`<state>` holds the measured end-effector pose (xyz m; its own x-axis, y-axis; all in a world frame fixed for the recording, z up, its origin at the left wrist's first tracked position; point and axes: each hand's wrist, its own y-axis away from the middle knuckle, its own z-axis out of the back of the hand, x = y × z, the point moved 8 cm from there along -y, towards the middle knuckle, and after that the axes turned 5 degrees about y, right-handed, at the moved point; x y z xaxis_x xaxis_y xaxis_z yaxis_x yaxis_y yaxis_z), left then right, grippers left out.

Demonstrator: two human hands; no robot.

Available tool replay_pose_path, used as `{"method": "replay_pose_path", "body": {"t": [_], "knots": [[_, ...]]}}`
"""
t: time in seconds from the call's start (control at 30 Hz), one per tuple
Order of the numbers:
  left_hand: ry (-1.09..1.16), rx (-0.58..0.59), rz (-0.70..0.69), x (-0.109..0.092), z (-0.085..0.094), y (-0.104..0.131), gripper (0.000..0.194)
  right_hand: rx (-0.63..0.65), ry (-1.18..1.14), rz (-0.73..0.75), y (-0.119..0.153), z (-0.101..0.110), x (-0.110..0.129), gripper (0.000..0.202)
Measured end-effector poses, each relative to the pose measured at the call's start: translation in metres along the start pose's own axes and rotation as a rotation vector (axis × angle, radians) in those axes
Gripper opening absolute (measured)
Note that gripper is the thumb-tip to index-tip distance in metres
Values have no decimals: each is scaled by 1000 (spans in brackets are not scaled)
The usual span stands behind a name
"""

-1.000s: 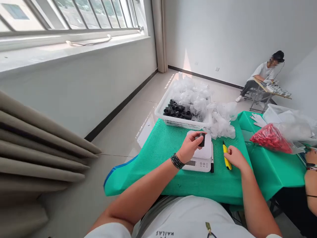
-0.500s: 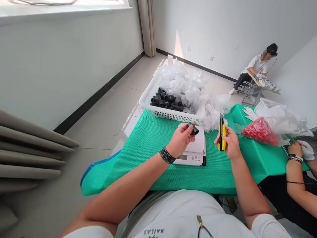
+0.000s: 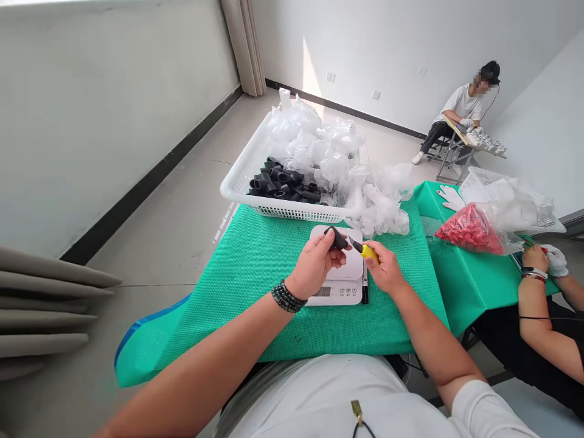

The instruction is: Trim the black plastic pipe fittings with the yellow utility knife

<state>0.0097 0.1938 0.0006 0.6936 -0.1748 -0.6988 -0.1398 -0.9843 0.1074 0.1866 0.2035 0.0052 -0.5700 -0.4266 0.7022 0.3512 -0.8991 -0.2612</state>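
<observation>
above the white scale (image 3: 352, 267), the black fitting (image 3: 337, 238) is pinched in bent fingers of the left hand (image 3: 314, 258); the right hand (image 3: 384, 266) has fingers wrapped around the yellow cutter (image 3: 368, 252). guiding its blade (image 3: 354, 244) to the fitting seems the step, which calls for steady pressure; contact is hard to see.

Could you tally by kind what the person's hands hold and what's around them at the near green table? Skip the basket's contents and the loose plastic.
Black tubular piece, in the left hand: 1
Yellow knife, in the right hand: 1
White scale: 1
Pen-like stick: 1
White basket: 1
Total: 5
</observation>
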Motion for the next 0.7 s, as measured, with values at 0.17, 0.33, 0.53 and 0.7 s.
{"method": "replay_pose_path", "body": {"t": [0.17, 0.33, 0.53, 0.7], "knots": [[-48, -87, -111, -7, 8, -1, 62, 15, 76, 16, -2, -3, 2, 71], [-104, -63, -89, -1, 9, -2, 65, 66, 98, 84, 1, -13, 16, 63], [-190, -92, -25, 9, 11, -2, 68, 74, 58, 98, 11, -17, 22, 69], [-128, -161, 72, 20, 14, -2, 65, 119, 136, 114, 17, -22, 24, 71]]}}
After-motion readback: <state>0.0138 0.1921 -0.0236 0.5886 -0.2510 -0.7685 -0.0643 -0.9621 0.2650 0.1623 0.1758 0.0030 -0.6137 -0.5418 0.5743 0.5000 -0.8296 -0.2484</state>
